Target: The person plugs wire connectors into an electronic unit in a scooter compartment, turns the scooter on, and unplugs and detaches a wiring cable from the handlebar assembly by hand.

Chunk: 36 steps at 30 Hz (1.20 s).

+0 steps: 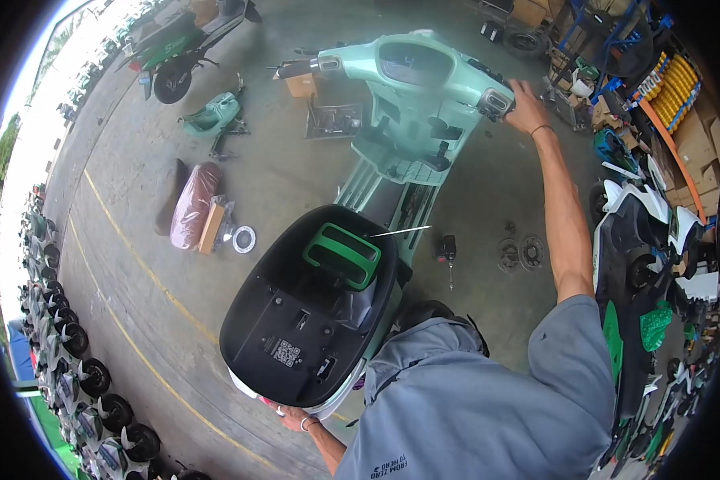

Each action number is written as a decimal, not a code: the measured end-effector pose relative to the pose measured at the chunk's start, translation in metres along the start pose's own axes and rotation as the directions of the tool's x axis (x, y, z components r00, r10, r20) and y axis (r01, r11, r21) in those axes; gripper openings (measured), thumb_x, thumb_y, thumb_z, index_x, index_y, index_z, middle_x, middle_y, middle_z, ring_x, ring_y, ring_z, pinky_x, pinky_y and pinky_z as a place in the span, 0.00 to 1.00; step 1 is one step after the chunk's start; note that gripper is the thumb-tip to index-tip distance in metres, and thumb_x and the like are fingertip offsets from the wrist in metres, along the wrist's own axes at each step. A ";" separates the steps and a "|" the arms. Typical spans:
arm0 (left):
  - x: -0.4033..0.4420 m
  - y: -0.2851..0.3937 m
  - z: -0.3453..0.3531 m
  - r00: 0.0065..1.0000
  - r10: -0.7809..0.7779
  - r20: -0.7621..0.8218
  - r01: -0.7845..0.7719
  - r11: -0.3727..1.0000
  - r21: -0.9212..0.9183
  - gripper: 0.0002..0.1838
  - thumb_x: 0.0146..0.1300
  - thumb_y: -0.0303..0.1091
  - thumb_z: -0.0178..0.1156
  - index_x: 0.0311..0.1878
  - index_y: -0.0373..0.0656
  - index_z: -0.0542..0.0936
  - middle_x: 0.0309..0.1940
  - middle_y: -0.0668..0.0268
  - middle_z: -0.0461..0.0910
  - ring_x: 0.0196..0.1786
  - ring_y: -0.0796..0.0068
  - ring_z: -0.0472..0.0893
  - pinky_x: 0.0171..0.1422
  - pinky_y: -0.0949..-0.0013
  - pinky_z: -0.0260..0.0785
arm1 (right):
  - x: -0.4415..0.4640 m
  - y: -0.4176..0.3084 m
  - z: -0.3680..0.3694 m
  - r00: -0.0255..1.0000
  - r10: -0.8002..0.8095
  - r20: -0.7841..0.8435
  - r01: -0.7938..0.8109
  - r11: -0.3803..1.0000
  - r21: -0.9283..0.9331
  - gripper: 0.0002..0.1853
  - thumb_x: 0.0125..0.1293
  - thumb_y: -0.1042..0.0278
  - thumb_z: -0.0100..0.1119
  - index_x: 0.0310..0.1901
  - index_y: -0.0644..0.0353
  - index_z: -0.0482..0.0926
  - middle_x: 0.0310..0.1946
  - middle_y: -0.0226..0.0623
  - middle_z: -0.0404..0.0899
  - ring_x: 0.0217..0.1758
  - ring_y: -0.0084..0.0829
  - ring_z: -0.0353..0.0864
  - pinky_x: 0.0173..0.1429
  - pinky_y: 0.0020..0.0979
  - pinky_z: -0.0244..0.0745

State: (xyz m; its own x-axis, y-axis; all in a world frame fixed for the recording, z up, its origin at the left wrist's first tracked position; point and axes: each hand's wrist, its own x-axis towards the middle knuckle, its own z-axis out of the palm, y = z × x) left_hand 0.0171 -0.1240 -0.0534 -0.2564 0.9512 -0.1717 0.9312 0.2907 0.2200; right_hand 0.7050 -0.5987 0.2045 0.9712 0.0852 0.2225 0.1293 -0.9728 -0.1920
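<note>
The head view is showing the right hand (528, 108) gripping the handlebar (466, 70) end of the upright scooter (412, 112) on the floor (488, 188); the left hand (293, 418) is touching its tail (334, 406), grasp unclear. It is likely handling heavily, solid ends giving firm holds.

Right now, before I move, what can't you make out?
All in the head view:
Left hand: fingers partly hidden by the scooter.
Right end of the handlebar: mostly covered by the right hand.
Front wheel: hidden beneath the front bodywork.
Screen readout: too small and hazy.
Rack: cut off by the dark edge.
</note>
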 end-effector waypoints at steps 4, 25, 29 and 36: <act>0.009 -0.011 0.015 0.994 -0.043 -0.104 0.031 0.993 -0.110 0.36 0.71 0.61 0.47 0.65 0.36 0.75 0.51 0.46 0.82 0.52 0.45 0.81 0.56 0.49 0.72 | -0.003 -0.001 0.008 0.998 0.026 -0.063 -0.023 0.998 0.051 0.39 0.47 0.66 0.72 0.65 0.46 0.67 0.64 0.41 0.69 0.58 0.57 0.78 0.59 0.52 0.76; 0.027 -0.052 0.036 0.986 0.079 -0.149 -0.063 0.992 0.110 0.23 0.62 0.41 0.62 0.53 0.32 0.82 0.59 0.50 0.79 0.58 0.51 0.80 0.56 0.55 0.76 | -0.088 -0.048 0.230 0.927 0.365 0.084 -0.318 0.649 0.691 0.33 0.59 0.65 0.70 0.64 0.64 0.69 0.60 0.50 0.73 0.62 0.49 0.75 0.62 0.45 0.71; 0.011 -0.033 0.027 0.986 0.065 -0.153 -0.075 0.995 -0.061 0.20 0.57 0.39 0.65 0.46 0.32 0.85 0.55 0.49 0.82 0.47 0.50 0.84 0.52 0.54 0.77 | -0.034 -0.024 0.307 0.927 0.351 -0.133 -0.227 0.807 0.545 0.32 0.62 0.62 0.70 0.65 0.63 0.70 0.60 0.47 0.77 0.62 0.45 0.79 0.62 0.42 0.74; 0.010 -0.027 0.030 0.969 0.238 -0.062 -0.235 0.971 0.056 0.18 0.53 0.39 0.69 0.43 0.36 0.85 0.44 0.57 0.85 0.48 0.54 0.81 0.50 0.57 0.76 | -0.016 -0.035 0.282 0.854 0.335 0.397 -0.457 0.122 0.881 0.19 0.70 0.67 0.62 0.58 0.64 0.74 0.52 0.39 0.80 0.51 0.32 0.84 0.49 0.34 0.82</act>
State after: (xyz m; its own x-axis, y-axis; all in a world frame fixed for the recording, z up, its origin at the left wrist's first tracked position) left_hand -0.0029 -0.1251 -0.0899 -0.0432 0.9976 -0.0541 0.9783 0.0533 0.2002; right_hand 0.7411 -0.5053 -0.0624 0.9526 -0.1680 -0.2536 -0.2518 0.0322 -0.9672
